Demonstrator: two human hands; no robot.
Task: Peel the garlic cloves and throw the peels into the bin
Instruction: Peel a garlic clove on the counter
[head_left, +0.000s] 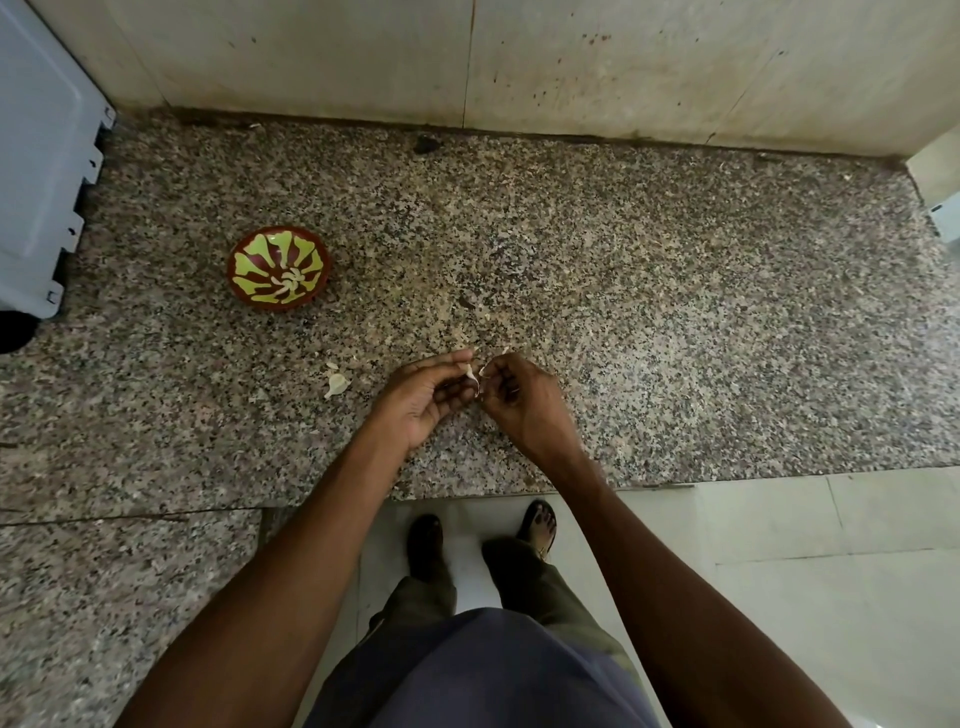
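Note:
Over the speckled granite counter (675, 322), my left hand (426, 395) and my right hand (519, 397) meet fingertip to fingertip. Both pinch one small pale garlic clove (471, 375), with a bit of white skin sticking up between the fingers. To the left of my hands, an unpeeled garlic clove (336, 384) lies on the counter, and a scrap of peel (331, 366) sits just above it. Further left stands a red bowl (249, 299) with a yellow-green pattern; several peeled cloves lie in its bottom.
A grey appliance (41, 171) stands at the counter's far left. A stained wall (467, 62) runs along the back. The counter's front edge is just below my wrists, with the tiled floor (805, 597) and my feet beneath. No bin is in view.

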